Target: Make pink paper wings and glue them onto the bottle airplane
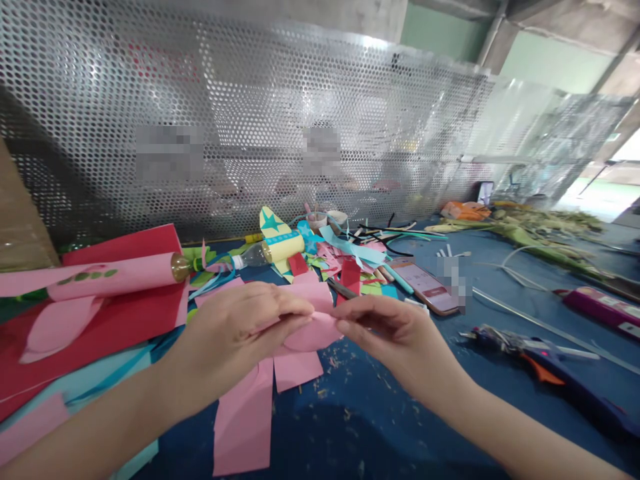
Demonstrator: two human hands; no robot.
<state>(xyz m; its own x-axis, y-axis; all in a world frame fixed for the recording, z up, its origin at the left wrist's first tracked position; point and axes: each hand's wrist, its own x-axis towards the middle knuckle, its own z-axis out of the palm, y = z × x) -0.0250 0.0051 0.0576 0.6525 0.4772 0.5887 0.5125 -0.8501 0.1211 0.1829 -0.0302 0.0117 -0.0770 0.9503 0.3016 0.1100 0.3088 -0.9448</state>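
Both hands meet over the blue table on a small rounded pink paper piece (314, 332). My left hand (235, 330) curls its fingers over the piece's left side and pinches it. My right hand (390, 327) pinches its right edge between thumb and fingertips. Under the hands lie pink paper strips (245, 420) on the blue tabletop (380, 427). Just behind them is more cut pink paper (313, 290).
A red sheet (100, 320) with pink rolled paper (115, 275) lies left. A paper-covered bottle rocket (277, 248) and coloured scraps sit behind. A phone (425, 285) lies centre right, a glue gun (540, 360) at right, a perforated metal screen (280, 127) at the back.
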